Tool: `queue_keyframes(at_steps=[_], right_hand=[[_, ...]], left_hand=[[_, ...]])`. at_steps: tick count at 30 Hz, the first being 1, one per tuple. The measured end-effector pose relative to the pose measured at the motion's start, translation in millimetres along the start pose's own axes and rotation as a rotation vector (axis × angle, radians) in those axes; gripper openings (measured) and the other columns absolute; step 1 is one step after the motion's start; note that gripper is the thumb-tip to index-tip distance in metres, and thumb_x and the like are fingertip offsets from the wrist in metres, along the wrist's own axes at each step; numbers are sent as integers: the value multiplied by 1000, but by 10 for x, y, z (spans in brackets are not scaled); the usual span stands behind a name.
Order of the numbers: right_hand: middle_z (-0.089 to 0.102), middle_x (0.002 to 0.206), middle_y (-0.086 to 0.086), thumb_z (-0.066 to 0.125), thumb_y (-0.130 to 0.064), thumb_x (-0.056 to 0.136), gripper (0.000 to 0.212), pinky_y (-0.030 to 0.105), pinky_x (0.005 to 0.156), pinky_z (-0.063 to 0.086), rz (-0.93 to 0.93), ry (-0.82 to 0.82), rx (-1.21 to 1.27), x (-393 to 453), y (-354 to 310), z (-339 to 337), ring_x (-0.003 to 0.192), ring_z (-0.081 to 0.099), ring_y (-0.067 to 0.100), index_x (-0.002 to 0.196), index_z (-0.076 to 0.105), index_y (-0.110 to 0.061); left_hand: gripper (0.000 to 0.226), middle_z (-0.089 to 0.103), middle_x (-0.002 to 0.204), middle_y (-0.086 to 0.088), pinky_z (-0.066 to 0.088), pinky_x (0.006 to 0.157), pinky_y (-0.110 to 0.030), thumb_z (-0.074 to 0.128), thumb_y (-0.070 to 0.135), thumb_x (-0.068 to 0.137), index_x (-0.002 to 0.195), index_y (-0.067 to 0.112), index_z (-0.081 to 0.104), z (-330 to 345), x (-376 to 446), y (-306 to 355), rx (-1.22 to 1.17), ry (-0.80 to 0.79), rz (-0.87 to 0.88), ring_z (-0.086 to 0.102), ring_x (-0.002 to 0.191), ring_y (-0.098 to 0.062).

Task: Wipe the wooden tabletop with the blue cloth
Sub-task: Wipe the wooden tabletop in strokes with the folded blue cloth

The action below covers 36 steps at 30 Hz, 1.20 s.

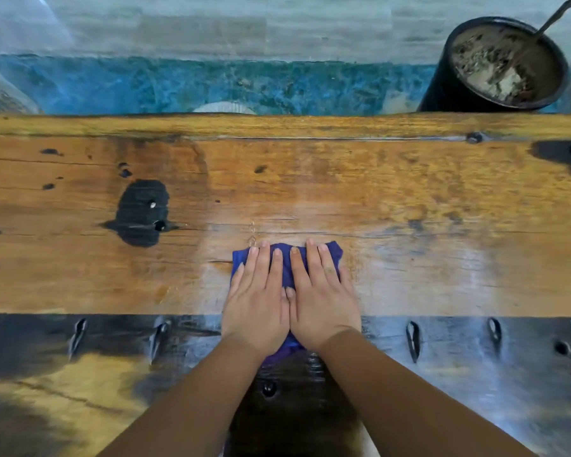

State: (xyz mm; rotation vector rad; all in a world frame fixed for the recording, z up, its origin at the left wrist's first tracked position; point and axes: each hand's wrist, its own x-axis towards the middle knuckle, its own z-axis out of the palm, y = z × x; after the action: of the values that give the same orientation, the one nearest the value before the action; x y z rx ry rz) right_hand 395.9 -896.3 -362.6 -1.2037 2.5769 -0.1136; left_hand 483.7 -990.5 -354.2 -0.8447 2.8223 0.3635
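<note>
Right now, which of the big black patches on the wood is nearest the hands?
The oval black patch left of the blue cloth, beyond the left hand. The other patch sits at the far right edge.

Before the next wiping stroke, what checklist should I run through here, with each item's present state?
1. Both hands on the cloth: ok. Left hand and right hand lie flat on it, side by side.
2. Cloth flat on the tabletop: ok where visible; most of it is hidden under the hands.
3. Path to either side free: ok. Only dark stains and bolt heads show on the wood.
4. Pot out of reach of the stroke: ok. It stands beyond the far edge, off the tabletop.
5. Area already wiped: cannot tell. A pale sheen spreads around and right of the cloth, but it may be glare.
6. Cloth damp enough: cannot tell.
</note>
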Motion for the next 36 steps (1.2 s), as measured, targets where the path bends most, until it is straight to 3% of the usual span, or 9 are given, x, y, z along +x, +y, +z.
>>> queue_keyframes(at_steps=[3,6,12,16,23,26,31,36], right_hand=[[5,164,4,12,-49,98,63,41,115,-9,-21,-25,7,110,23,-46,149,-5,20,155,4,-23],[-3,164,0,7,-49,97,63,38,113,-14,15,13,36,413,84,-134,148,-12,17,154,-4,-27],[-1,164,1,7,-51,96,63,43,117,-1,13,95,11,1134,262,-315,149,-6,18,155,3,-27],[1,164,2,10,-50,95,64,44,118,6,44,129,13,1649,373,-481,149,-2,19,155,8,-26],[5,164,4,18,-47,97,62,46,118,8,49,193,-3,2426,574,-727,149,1,20,155,11,-26],[15,162,4,22,-45,97,59,46,117,11,42,223,-19,2679,630,-795,148,8,21,153,21,-25],[32,156,4,24,-44,96,56,48,113,20,30,252,-52,2850,680,-804,144,24,23,146,35,-24],[28,158,5,25,-45,96,57,47,115,16,24,263,-66,2734,653,-799,144,22,24,150,29,-26]], left_hand=[[63,-24,157,-3,-7,119,-36,4,41,96,151,16,-12,-44,118,-26,25,-30,12,-27,143,-18],[64,-15,160,-5,-5,119,-36,10,41,97,153,14,-4,-169,484,-49,3,12,56,-20,145,-18],[66,-6,162,-7,-2,119,-37,8,42,95,154,13,3,-322,1200,-75,28,83,77,-9,148,-21],[65,-4,162,-9,1,119,-37,19,41,97,154,12,6,-462,1791,-100,46,111,98,-6,148,-21],[63,2,162,-11,3,119,-38,26,38,99,154,11,11,-660,2605,-87,53,172,106,0,148,-23],[60,8,162,-11,8,119,-41,24,39,99,153,11,18,-736,2871,-92,73,178,99,5,148,-24],[57,20,159,-12,14,118,-42,24,39,99,150,12,27,-755,3058,-111,93,191,108,13,147,-28],[58,15,161,-10,12,118,-42,25,39,99,151,13,25,-704,2919,-89,75,218,74,11,147,-26]])
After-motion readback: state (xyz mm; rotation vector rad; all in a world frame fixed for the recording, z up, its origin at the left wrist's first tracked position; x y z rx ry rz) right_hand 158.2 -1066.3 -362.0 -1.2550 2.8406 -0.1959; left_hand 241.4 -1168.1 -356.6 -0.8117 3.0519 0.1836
